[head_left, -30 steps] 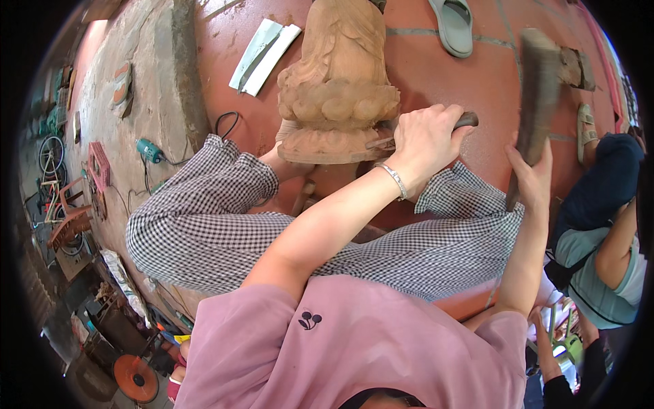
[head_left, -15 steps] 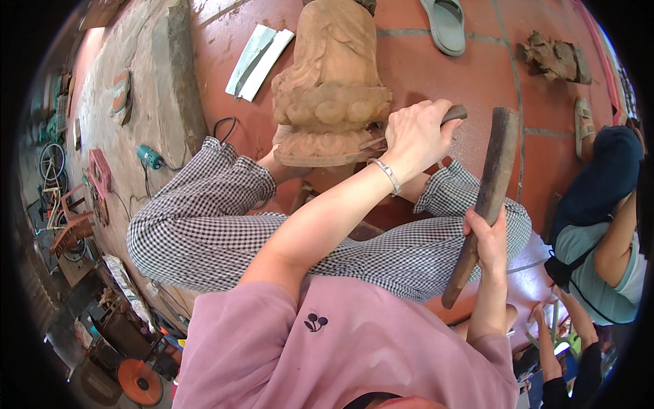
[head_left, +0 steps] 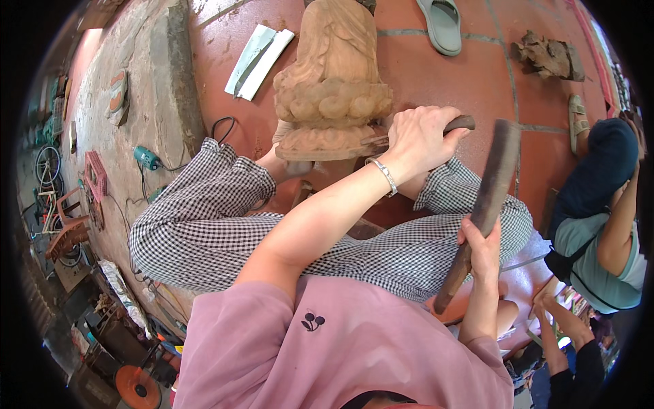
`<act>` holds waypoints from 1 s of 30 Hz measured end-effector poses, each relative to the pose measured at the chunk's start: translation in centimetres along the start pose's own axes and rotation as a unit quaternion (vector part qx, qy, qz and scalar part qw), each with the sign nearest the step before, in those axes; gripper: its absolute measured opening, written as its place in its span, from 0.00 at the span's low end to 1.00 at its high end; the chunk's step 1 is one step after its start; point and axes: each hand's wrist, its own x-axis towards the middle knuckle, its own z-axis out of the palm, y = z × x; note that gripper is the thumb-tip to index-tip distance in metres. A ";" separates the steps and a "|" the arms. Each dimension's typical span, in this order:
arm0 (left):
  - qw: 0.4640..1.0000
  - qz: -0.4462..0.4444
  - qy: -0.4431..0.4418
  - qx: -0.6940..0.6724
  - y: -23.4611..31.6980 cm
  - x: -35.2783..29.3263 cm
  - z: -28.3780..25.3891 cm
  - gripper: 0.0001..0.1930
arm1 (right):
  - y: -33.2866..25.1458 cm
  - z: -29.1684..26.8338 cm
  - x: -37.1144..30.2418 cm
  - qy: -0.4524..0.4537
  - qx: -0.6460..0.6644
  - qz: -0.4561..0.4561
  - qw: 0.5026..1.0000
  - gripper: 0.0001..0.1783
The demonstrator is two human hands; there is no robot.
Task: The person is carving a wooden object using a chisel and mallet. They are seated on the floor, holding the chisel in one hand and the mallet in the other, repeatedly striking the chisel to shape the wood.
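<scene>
A carved wooden statue [head_left: 335, 51] with a petalled, lotus-like base stands on the floor between my feet. My left hand [head_left: 424, 136] is closed around a chisel [head_left: 460, 123]; the wooden handle end sticks out past my thumb. Its blade reaches left to the lower tier of the carved base, and my fingers hide part of the shaft. In my right hand [head_left: 482, 247] is a thick, slightly curved wooden stick [head_left: 496, 170], gripped below its middle. The stick's upper end stands to the right of the chisel handle, apart from it.
Near the statue lie white strips [head_left: 259, 63] on the red tiles. A grey slipper [head_left: 443, 27] and a rough wood chunk [head_left: 547, 56] are farther right. A teal power tool [head_left: 145, 157] rests at a wooden slab [head_left: 153, 75] on the left. Another person [head_left: 593, 225] sits at right.
The stick in my right hand has tipped, its upper end a little lower. My left hand and the chisel have shifted slightly to the right.
</scene>
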 end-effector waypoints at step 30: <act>0.994 0.059 -0.073 -0.050 0.5 -1.1 -1.9 0.16 | 0.1 1.2 -2.5 0.007 -0.061 -0.003 0.998 0.22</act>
